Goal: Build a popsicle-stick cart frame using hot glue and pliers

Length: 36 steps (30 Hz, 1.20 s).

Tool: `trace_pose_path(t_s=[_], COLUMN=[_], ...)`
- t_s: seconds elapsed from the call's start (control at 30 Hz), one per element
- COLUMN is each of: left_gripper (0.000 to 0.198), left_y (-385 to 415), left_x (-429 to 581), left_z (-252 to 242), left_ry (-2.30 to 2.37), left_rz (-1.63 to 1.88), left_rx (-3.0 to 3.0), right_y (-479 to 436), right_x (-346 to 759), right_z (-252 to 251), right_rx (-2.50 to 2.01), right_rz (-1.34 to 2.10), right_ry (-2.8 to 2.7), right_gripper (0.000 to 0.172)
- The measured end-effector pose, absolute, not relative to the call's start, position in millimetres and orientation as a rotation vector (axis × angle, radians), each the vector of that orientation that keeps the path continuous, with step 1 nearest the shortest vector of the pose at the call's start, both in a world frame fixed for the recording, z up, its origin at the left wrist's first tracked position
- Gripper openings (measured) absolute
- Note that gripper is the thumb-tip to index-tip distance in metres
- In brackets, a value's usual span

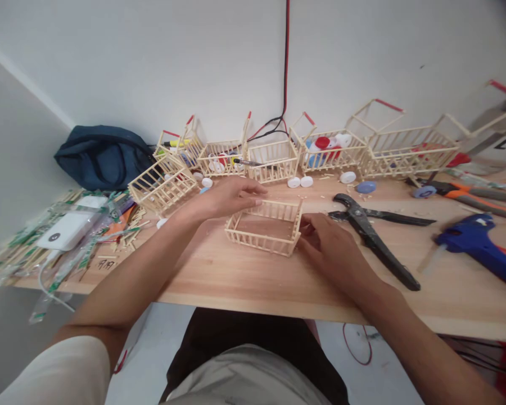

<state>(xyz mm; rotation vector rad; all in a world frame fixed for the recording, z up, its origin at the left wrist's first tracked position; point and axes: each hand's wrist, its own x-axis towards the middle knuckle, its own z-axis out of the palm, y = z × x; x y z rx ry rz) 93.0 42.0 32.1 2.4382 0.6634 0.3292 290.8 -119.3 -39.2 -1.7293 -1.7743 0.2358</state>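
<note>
A small basket frame of thin wooden sticks (pixel 261 243), with slatted sides and no bottom, sits on the table in front of me. My left hand (pixel 230 197) reaches over its far left corner, fingers stretched out and slightly apart, thumb close to the far rail. At the right end, my right hand (pixel 326 242) has its fingers bent against the slats, with thumb and fingertips on the frame. Some of those fingertips are hidden behind the end slats. Right of that hand lies a pair of black-handled cutters (pixel 371 236).
Several finished stick carts (pixel 274 163) with bottle-cap wheels line the wall. A blue glue gun (pixel 468 239) and orange-handled pliers (pixel 468 194) lie right. On the left are a blue bag (pixel 103 157), a white power bank (pixel 72 222) and bundled sticks (pixel 29 233). The table's front edge (pixel 257 306) is near me.
</note>
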Motion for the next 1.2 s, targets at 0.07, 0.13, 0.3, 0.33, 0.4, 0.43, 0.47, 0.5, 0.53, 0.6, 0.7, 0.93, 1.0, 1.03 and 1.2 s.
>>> trace_pose_path(t_s=[0.07, 0.13, 0.3, 0.33, 0.4, 0.43, 0.47, 0.5, 0.53, 0.6, 0.7, 0.93, 1.0, 1.03, 1.2], left_gripper=[0.04, 0.044, 0.03, 0.026, 0.022, 0.022, 0.022, 0.023, 0.025, 0.029, 0.032, 0.023, 0.021, 0.021, 0.019], left_y=[38, 32, -3, -13, -32, -40, -46, -50, -53, -55, -54, -50, -49, -48, -46], left_x=[86, 75, 47, 44, 40, 39, 40, 41, 43, 49, 57, 70, 71, 72, 70], left_z=[31, 31, 33, 33, 30, 28, 25, 22, 18, 12, 9, 12, 13, 13, 20], left_ry=[0.721, 0.796, 0.888, 0.884, 0.834, 0.797, 0.751, 0.704, 0.681, 0.667, 0.673, 0.615, 0.617, 0.613, 0.651], left_rz=[0.412, 0.511, 0.802, 0.854, 0.905, 0.89, 0.851, 0.809, 0.789, 0.752, 0.725, 0.557, 0.58, 0.576, 0.572], left_rx=[2.49, 2.508, 2.665, 2.736, 2.842, 2.883, 2.922, 2.95, 2.97, 3.003, 3.041, 3.029, 3.017, 3.011, 2.982], right_y=[-120, -120, -115, -114, -112, -111, -110, -110, -110, -110, -110, -106, -104, -103, -98], right_x=[295, 303, 328, 331, 334, 334, 333, 331, 330, 326, 321, 322, 323, 323, 322], right_z=[-38, -35, -22, -19, -13, -10, -8, -6, -5, -2, 1, -9, -12, -12, -6], right_rx=[-1.723, -1.736, -1.698, -1.661, -1.578, -1.536, -1.494, -1.456, -1.429, -1.419, -1.479, -1.504, -1.485, -1.475, -1.372], right_rz=[0.263, 0.322, 0.313, 0.273, 0.175, 0.119, 0.062, 0.009, -0.035, -0.085, -0.062, -0.216, -0.314, -0.358, -0.463], right_ry=[-1.78, -1.742, -1.624, -1.65, -1.748, -1.814, -1.881, -1.943, -1.995, -2.062, -2.084, -2.223, -2.246, -2.262, -2.429], right_gripper=[0.022, 0.024, 0.027, 0.026, 0.025, 0.025, 0.025, 0.025, 0.024, 0.025, 0.024, 0.02, 0.017, 0.016, 0.014])
